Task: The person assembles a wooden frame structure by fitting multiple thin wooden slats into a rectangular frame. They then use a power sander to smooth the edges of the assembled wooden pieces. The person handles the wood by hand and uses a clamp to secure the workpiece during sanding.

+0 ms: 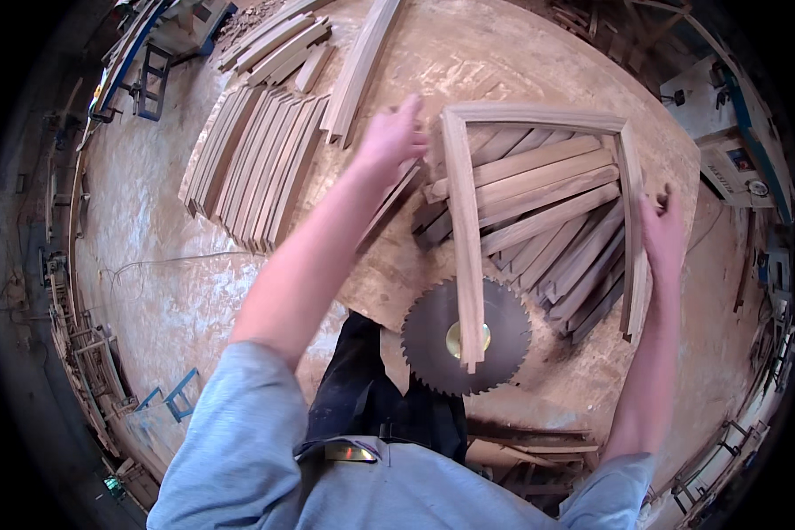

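Over piled wooden strips [539, 190], a three-sided frame [539, 114] is lying, one leg crossing a saw blade [431, 340]. The left hand [396, 137] is hovering near the frame, fingers parted; the right hand [665, 228] is touching the other leg, its grip unclear.

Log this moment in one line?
right hand: at brown three-sided wooden frame; left hand: apart from it; round dark toothed metal blade: under frame's left leg

Tabletop [486, 53]: brightly lit, palest toward its far end
Floor [168, 291]: whitish glare patches at left
Slat pile [548, 181]: grain fairly crisp, deep shadow in the gaps
Left hand [394, 137]: slightly blurred — outline soft
Saw-blade hub [453, 341]: small yellow gleam
Outer edges: dim, straight lines bowed — corners wholly black
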Available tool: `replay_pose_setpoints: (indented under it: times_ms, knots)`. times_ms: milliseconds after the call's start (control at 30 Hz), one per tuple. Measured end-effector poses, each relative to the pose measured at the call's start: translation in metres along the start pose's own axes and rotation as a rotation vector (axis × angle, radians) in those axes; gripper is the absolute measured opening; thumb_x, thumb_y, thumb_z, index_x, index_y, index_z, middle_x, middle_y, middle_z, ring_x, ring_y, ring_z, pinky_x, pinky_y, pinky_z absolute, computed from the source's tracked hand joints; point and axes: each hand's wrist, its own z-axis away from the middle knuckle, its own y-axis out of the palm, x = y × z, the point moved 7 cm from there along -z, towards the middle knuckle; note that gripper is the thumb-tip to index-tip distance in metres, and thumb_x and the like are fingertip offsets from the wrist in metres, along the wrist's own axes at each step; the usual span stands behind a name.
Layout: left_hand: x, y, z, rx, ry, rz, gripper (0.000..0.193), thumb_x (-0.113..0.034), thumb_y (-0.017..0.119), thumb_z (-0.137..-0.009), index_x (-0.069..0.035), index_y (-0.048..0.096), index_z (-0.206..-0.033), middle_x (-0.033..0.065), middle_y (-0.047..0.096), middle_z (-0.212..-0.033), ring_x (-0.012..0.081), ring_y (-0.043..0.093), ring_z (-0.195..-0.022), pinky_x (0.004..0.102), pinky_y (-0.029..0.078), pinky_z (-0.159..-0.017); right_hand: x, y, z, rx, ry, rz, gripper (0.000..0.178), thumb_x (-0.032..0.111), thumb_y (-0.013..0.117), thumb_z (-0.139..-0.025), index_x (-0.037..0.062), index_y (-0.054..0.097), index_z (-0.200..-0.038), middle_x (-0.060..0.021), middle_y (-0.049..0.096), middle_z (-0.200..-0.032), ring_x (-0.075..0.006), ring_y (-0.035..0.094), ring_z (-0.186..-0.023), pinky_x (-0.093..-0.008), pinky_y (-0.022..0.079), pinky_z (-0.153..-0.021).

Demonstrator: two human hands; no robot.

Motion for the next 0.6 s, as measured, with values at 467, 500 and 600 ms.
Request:
replay_pose_setpoints:
  times_ms: [467,500,600]
  knots:
    - [0.119,-0.217,0.174,0.038,0.364,-0.977,0.037,-0.021,0.069,-0.089,0.003,0.058,-0.114,0.0229,0.064,-0.100,0.0396,0.063,-0.095,0.0446,0.051,-0.084,0.203,0.151,0.371,0.713,0.383,-0.721,0.046,0.018,0.071,-0.092,-0.0033,0.057,-0.130,-0.0117,0.068,-0.107,-0.0160,0.066,-0.093,-0.0290,0.053,-0.083]
    - [0.127,-0.224,0.172,0.066,0.305,-0.946,0.039,-0.023,0.069,-0.089,0.003,0.058,-0.116,0.0228,0.065,-0.100,0.0389,0.064,-0.094,0.0442,0.051,-0.084,0.209,0.164,0.380,0.709,0.381,-0.699,0.046,0.019,0.070,-0.092,-0.0035,0.057,-0.130,-0.0121,0.068,-0.107,-0.0163,0.066,-0.093,-0.0295,0.053,-0.083]
    - [0.139,-0.241,0.168,0.155,0.168,-0.877,0.046,-0.029,0.069,-0.090,0.004,0.058,-0.120,0.0236,0.068,-0.100,0.0387,0.066,-0.093,0.0437,0.052,-0.083,0.222,0.189,0.396,0.711,0.390,-0.668,0.046,0.022,0.069,-0.092,-0.0041,0.057,-0.129,-0.0128,0.069,-0.106,-0.0169,0.066,-0.093,-0.0306,0.053,-0.083]
